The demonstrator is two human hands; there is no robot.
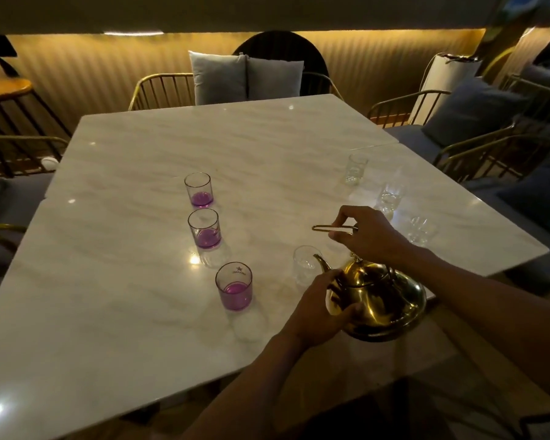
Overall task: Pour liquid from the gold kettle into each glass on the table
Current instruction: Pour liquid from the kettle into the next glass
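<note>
The gold kettle (381, 300) is at the table's near right, its spout pointing left toward a clear glass (305, 265). My right hand (365, 233) grips the kettle's thin gold handle (326, 229) from above. My left hand (324, 303) cups the kettle's left side below the spout. Three purple-based glasses stand in a row left of the kettle: far (199, 189), middle (205, 228) and near (234, 285). Three more clear glasses stand on the right: far (356, 169), middle (389, 198) and near (421, 230).
The white marble table (140, 281) fills most of the view. Gold wire chairs with grey cushions (245, 77) surround it at the back, left and right. The table's right edge (521, 230) runs close to the clear glasses.
</note>
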